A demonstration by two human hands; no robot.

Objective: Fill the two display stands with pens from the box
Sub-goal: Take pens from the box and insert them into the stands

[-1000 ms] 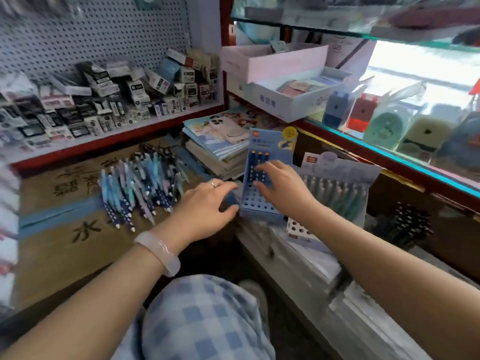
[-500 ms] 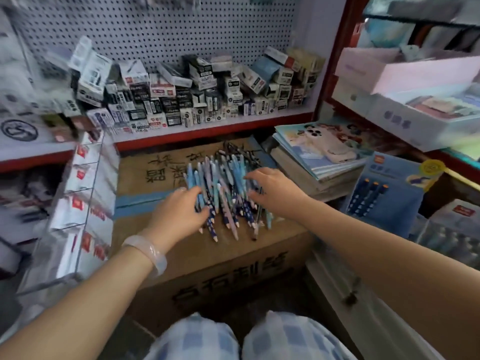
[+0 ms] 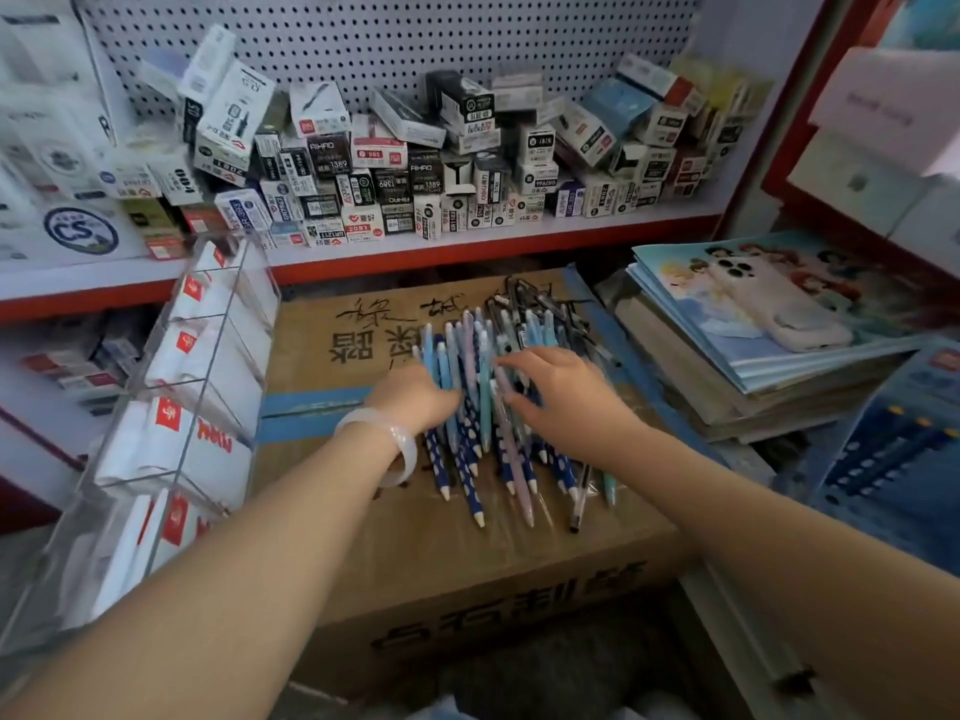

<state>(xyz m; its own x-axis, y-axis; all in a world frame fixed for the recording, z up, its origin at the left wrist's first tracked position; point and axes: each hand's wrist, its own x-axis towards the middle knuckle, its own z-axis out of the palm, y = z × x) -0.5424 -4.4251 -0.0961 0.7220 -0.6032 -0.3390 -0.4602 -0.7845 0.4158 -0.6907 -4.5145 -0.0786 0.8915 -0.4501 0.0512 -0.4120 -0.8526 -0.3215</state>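
— On top of a taped cardboard box (image 3: pixel 363 537), what is being handled?

— A loose pile of pens (image 3: pixel 483 407), mostly pale blue, lilac and dark blue with white dots, tips pointing toward the person. Both hands are down on the heap. The left hand (image 3: pixel 415 397), a pale bangle (image 3: pixel 384 444) on its wrist, has its fingers tucked in among the pens at the pile's left edge; whether they actually grip any cannot be told. The right hand (image 3: pixel 561 397) lies over the right part of the pile, fingers spread and bent, touching the pens; its grasp is blurred too.

— And the stand?

— One blue display stand (image 3: pixel 893 459) shows at the right edge, well apart from the pile, with a few dark pens in it.

— Around them?

— A stack of notebooks (image 3: pixel 753 366) with a white phone (image 3: pixel 763 304) on top sits just right of the box. Small cartons (image 3: pixel 415 163) crowd a shelf before a pegboard (image 3: pixel 389 39). A clear rack (image 3: pixel 182 407) of white packets stands at left.
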